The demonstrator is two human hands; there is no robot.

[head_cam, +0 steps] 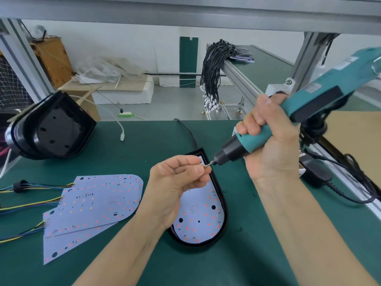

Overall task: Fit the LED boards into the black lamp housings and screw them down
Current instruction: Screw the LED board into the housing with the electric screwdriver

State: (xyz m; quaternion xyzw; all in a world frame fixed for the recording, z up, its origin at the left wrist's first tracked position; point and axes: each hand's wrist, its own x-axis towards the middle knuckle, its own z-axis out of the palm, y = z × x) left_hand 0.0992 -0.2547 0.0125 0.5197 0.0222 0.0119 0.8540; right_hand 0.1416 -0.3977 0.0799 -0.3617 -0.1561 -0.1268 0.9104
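From my seat, the left hand (177,182) covers the middle of the LED board (198,219) seated in the black housing (223,205), so I cannot see that stretch of it. The screw (206,165) pinched at the housing's far end is too small for me to make out. The teal screwdriver (309,104), above and right of the housing, runs blurred past the right edge. Left of the housing, the loose boards' (92,205) coloured wires (31,203) leave the frame's left edge. Far left of it, the stacked housings (55,129) are cut off too.
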